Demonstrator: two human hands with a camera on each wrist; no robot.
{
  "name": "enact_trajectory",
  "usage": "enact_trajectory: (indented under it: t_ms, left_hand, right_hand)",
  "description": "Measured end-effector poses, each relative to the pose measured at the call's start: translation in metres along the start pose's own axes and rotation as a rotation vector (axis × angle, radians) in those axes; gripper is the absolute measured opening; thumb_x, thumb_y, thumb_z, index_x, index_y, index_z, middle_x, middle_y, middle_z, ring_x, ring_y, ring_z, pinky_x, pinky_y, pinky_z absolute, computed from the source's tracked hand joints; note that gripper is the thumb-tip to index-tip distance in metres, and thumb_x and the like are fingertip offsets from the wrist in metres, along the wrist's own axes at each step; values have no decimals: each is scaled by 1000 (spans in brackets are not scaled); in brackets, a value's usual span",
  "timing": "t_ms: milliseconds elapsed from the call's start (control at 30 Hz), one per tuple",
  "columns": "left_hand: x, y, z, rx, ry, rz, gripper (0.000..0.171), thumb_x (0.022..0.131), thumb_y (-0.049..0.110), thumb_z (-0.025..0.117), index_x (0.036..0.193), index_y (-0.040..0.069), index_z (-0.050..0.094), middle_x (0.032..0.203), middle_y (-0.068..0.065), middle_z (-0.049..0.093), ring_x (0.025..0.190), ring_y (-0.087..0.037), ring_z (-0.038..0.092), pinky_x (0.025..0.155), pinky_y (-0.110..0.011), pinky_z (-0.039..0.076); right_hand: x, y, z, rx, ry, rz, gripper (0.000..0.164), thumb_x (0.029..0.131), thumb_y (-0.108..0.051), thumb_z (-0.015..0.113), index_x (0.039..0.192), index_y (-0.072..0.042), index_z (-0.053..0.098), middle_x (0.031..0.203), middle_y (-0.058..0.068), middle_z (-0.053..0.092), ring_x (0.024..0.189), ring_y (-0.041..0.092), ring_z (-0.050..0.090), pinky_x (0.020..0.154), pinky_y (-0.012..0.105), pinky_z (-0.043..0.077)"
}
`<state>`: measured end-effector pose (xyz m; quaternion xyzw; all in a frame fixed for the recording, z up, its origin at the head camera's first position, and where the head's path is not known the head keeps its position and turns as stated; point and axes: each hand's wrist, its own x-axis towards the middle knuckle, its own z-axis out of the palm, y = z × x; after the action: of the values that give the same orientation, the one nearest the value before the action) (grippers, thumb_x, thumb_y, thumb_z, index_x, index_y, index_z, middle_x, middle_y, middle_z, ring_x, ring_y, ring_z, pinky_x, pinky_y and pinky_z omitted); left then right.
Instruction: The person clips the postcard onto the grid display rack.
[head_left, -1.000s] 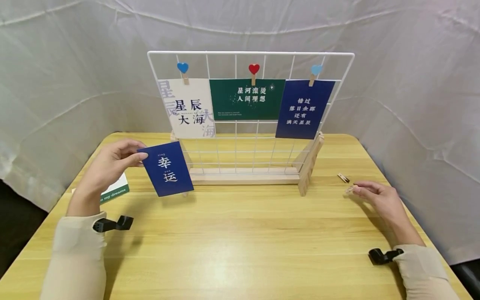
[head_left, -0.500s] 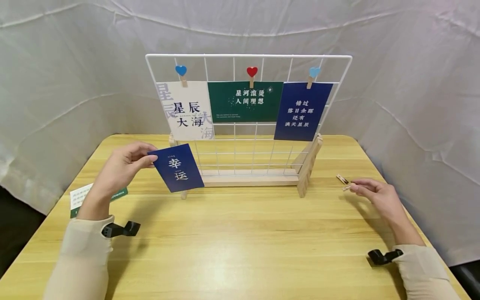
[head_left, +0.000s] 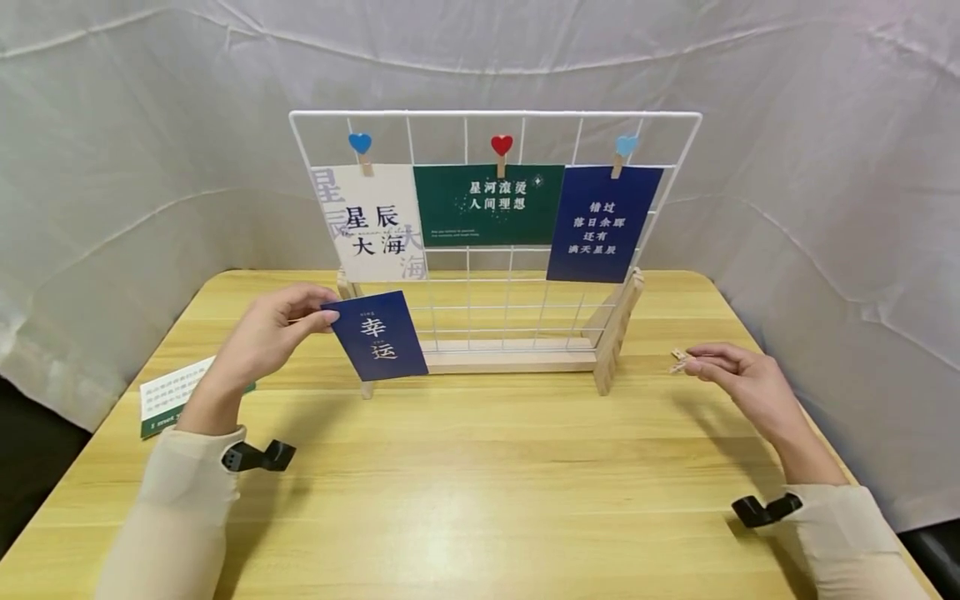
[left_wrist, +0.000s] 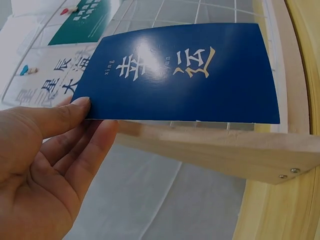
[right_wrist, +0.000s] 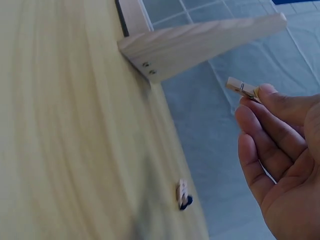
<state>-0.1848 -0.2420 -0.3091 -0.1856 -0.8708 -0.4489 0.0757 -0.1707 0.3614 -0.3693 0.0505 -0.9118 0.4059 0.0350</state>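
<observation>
My left hand [head_left: 262, 350] pinches the upper left corner of a dark blue card [head_left: 381, 340] with silvery characters. The card hangs tilted in front of the lower left of a white wire grid [head_left: 495, 112] on a wooden stand. In the left wrist view, thumb and fingers grip the blue card [left_wrist: 235, 75] by one corner. At the right, my right hand [head_left: 738, 385] holds a small wooden clothespin [right_wrist: 241, 86] between thumb and fingertips, above the table. A second clothespin [right_wrist: 182, 194] with a dark end lies on the table near its edge.
Clipped along the grid's upper part are a white card [head_left: 378, 250], a green card [head_left: 487, 225] and a blue card [head_left: 600, 267], each under a heart clothespin. A white and green card [head_left: 168, 392] lies by my left forearm. Pale cloth [head_left: 825, 167] surrounds the wooden table [head_left: 480, 483].
My left hand has carried the blue card rightward, in front of the grid's left leg. My right hand has lifted its clothespin slightly and moved a little left. The view has shifted slightly.
</observation>
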Motion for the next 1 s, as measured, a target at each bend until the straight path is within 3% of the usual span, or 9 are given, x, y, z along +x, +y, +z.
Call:
enact_trajectory:
  t_ms: [267,533,733,1000]
  left_hand:
    - [5,5,6,1,-36,5,18,97,9,61,112,0,64,104,-14,69,88,-18,69,77,-17,53]
    - [12,6,14,45,-33,18,17,97,12,62,110,2,66,103,-12,68,89,-23,68,77,-19,52]
    - [18,8,19,87,-35,20,16,98,15,62,109,5,67,101,-9,68,88,-22,64,79,-33,52]
    - [24,10,29,84,-49,37,14,96,12,64,108,5,67,97,-8,69,83,-23,66,76,-37,53]
  right_hand:
    - [9,-21,6,-16,-11,-32,36,94,-38,66,119,-12,70,107,-5,72,92,0,63,76,15,47]
    - [18,-41,13,14,-2,-142,29,94,-25,68,115,-6,71,100,-4,73,87,5,65,70,18,49]
    - [23,-58,16,-43,-18,-159,27,94,-28,68,115,-11,72,98,0,74,88,0,64,70,16,48]
    - [30,-82,23,-99,-76,-184,30,95,-34,66,115,-13,72,105,3,73,93,2,65,76,16,49]
